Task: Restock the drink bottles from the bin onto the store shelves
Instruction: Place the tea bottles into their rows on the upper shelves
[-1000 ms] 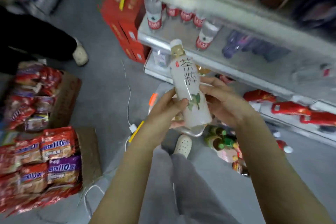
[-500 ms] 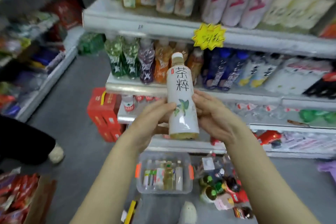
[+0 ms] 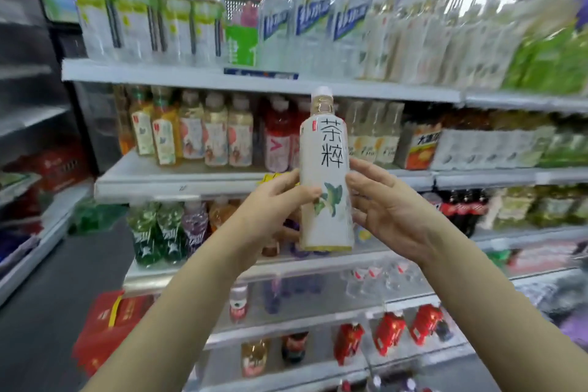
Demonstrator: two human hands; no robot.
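I hold a white tea bottle (image 3: 324, 175) upright in front of the store shelves (image 3: 254, 81); it has black characters, a green leaf print and a white cap. My left hand (image 3: 270, 213) grips its lower left side with thumb and fingers curled round it. My right hand (image 3: 386, 207) holds the right side, fingers behind the bottle. The bottle's cap is level with the second shelf's row of tea bottles (image 3: 203, 134). The bin is out of view.
Water bottles (image 3: 305, 25) fill the top shelf, green and purple bottles (image 3: 165, 232) a lower one, cola bottles (image 3: 461, 210) at right. Red cartons (image 3: 105, 328) stand on the floor at lower left. Another shelf unit (image 3: 28, 226) runs along the left.
My view has swung up from the floor and the bin to the upper shelves. Both hands have carried the bottle upward, keeping it upright.
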